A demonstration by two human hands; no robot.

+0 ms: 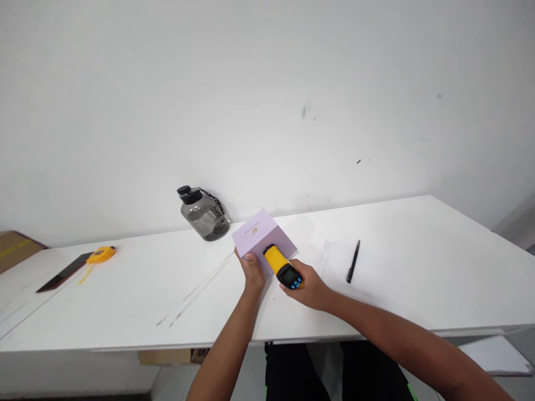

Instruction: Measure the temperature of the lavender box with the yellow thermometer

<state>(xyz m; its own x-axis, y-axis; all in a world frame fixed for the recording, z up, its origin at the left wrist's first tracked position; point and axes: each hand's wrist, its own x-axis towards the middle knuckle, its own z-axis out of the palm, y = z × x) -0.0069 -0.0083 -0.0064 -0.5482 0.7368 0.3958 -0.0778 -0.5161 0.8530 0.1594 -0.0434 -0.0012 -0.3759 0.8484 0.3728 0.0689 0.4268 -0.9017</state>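
Observation:
A lilac box with a small gold mark on its upper face is gripped by my left hand, thumb on the near side and the other fingers hidden behind it. My right hand is wrapped round the handle of a yellow and black infrared thermometer. Its front end points at the near face of the box, very close to it; whether they touch I cannot tell. The screen and blue buttons of the thermometer face me.
A grey see-through water bottle stands near the wall. Leftward lie a yellow tape measure, a dark flat object and a cardboard box. A black pen lies beside white paper on the white table.

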